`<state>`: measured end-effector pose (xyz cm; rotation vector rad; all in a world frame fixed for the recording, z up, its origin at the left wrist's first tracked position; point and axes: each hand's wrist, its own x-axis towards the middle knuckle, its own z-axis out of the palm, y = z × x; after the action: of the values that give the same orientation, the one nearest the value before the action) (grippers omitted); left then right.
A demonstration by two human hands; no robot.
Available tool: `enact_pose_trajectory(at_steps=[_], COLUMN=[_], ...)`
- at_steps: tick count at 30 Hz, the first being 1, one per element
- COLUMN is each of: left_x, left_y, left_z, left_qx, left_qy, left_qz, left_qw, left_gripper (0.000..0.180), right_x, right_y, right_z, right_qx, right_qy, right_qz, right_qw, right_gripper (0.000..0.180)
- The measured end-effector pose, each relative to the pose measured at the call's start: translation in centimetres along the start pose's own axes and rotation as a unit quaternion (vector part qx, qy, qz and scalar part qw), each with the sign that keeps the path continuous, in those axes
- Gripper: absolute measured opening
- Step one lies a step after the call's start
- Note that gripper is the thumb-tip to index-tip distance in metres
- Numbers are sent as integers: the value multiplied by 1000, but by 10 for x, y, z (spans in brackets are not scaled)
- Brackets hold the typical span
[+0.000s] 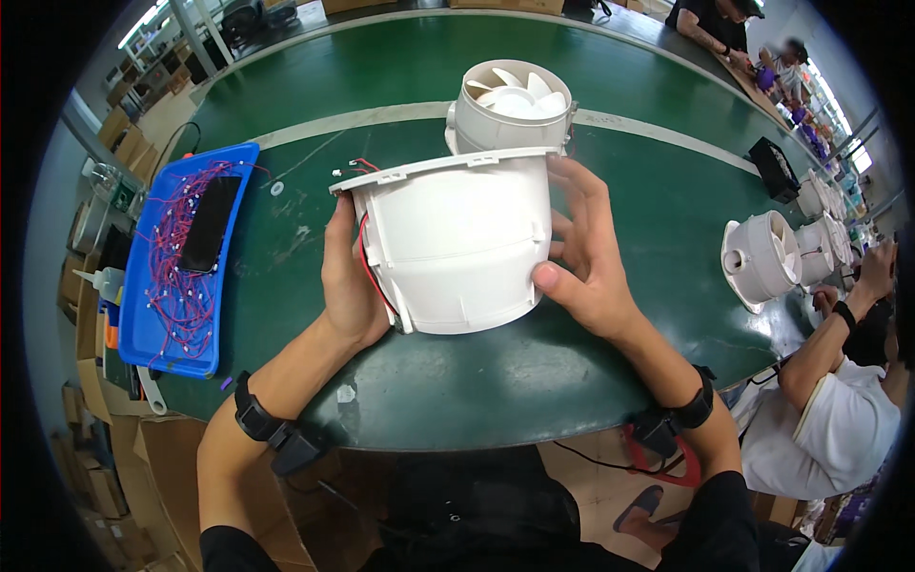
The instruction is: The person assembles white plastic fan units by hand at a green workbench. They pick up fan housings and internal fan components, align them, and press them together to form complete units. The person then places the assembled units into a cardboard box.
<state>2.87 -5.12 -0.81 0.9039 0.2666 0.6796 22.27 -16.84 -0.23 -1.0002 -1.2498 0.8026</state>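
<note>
Grasped a white fan housing between left hand and right hand by the surface's near edge, presumably for steadiness.

An assembly workshop: white fan housings stand toward the right edge of the green counter, co-workers beside them; a blue tray of red wires lies by its left edge.
</note>
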Motion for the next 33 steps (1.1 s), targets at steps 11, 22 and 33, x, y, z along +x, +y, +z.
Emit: enact_pose_trajectory(at_steps=[11,22,33], left_x=[-11,-11,-13], left_y=[-31,-33,-35], left_z=[-41,-68,-54], left_qx=[94,11,37], left_qy=[53,137,172], left_qz=[102,81,103], left_qw=[989,987,979], left_gripper=[72,70,70], right_x=[2,0,-5], right_y=[19,11,8], right_z=[-5,-6,-12], right_qx=[26,86,63], right_qy=[-5,-37,-47], right_qz=[-47,-14,-26], right_qw=[999,995,997], right_gripper=[97,81,78])
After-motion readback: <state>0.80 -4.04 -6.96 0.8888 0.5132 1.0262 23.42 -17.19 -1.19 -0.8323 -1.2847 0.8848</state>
